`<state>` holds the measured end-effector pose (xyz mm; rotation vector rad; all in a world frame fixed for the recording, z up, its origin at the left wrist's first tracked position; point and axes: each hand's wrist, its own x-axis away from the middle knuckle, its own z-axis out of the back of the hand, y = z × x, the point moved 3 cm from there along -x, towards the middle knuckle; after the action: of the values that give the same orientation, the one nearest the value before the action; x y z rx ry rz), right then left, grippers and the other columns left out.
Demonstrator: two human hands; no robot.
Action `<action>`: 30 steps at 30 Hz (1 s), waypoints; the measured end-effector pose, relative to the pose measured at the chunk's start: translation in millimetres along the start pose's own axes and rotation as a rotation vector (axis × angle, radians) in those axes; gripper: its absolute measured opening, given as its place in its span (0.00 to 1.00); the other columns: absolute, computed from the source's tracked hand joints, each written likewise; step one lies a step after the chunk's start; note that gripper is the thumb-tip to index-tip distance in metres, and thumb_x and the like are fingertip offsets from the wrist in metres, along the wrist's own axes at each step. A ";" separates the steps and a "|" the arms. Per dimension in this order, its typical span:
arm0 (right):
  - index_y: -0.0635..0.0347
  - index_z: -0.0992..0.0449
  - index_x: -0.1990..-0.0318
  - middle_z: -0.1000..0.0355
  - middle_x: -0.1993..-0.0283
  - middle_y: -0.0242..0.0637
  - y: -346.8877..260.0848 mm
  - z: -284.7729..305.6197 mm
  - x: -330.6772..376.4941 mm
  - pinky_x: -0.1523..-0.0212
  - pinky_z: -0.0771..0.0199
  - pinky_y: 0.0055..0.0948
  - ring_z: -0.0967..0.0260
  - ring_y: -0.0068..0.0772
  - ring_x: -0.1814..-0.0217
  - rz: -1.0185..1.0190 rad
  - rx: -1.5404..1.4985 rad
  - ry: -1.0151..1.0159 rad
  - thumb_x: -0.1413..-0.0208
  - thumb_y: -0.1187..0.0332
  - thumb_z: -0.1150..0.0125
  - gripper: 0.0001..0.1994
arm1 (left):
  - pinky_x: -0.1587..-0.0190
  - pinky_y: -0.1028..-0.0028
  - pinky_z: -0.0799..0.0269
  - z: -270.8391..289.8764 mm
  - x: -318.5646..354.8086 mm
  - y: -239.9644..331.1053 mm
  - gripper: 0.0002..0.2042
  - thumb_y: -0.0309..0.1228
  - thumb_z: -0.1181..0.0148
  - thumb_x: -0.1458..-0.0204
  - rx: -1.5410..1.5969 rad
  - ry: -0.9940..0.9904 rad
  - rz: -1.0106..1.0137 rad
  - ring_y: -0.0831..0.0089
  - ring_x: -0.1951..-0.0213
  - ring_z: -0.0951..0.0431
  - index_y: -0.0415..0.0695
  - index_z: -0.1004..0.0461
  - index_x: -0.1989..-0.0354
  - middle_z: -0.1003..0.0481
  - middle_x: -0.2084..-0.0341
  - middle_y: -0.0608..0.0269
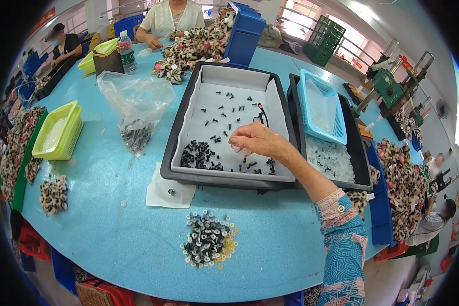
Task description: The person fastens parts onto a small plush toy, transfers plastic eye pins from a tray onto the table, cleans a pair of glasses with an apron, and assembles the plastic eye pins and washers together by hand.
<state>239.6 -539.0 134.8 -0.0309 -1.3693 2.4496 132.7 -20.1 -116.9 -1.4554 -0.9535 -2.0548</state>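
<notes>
My right hand (259,139) reaches in from the lower right, over the near right part of a black tray lined with pale grey sheet (229,84). Its fingers are curled together around small translucent white plastic pieces (244,151); how many is hidden. Below and left of the hand lies a heap of small black screw-like pegs (199,155), with more pegs (230,95) scattered farther back. A thin black looped object with a red tip (261,113) lies just beyond the hand. My left hand is out of view.
Nearer lies a pile of black pegs and white rings (207,239). On the right, a black bin holds translucent pieces (329,159) beneath a blue basket (322,104). Left are a plastic bag (135,102) and green basket (58,132). A person (173,20) sits opposite, near spotted plush pieces (199,43).
</notes>
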 end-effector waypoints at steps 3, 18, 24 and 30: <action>0.66 0.24 0.64 0.26 0.70 0.36 -11.0 31.8 7.8 0.72 0.27 0.24 0.29 0.26 0.70 0.267 0.211 0.097 0.48 0.68 0.45 0.10 | 0.64 0.72 0.24 -0.6 -7.1 22.3 0.09 0.33 0.42 0.49 0.018 0.015 -0.070 0.68 0.72 0.22 0.45 0.24 0.60 0.24 0.77 0.62; 0.67 0.29 0.63 0.27 0.67 0.46 17.4 48.2 10.7 0.64 0.27 0.33 0.26 0.44 0.67 0.094 0.812 0.523 0.59 0.72 0.35 0.15 | 0.67 0.73 0.23 -13.6 -6.8 84.4 0.07 0.31 0.41 0.49 -0.017 -0.008 -0.284 0.69 0.73 0.23 0.44 0.25 0.64 0.24 0.76 0.63; 0.63 0.31 0.65 0.29 0.65 0.46 -18.5 13.8 10.3 0.58 0.32 0.41 0.31 0.48 0.58 0.275 0.763 0.317 0.56 0.74 0.37 0.11 | 0.68 0.73 0.23 -2.9 -6.2 86.2 0.06 0.30 0.41 0.50 -0.011 0.012 -0.299 0.70 0.73 0.23 0.43 0.25 0.65 0.24 0.76 0.63; 0.55 0.31 0.53 0.34 0.53 0.45 6.1 -5.7 -9.1 0.45 0.34 0.37 0.35 0.42 0.50 0.010 0.864 -0.174 0.53 0.64 0.37 0.19 | 0.69 0.74 0.23 4.5 -9.4 86.2 0.05 0.29 0.41 0.50 -0.024 0.000 -0.277 0.70 0.73 0.23 0.42 0.26 0.67 0.24 0.76 0.63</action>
<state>247.5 -540.0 125.4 0.3822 -0.2629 2.8831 198.8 -74.1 -100.7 -1.3998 -1.1912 -2.2664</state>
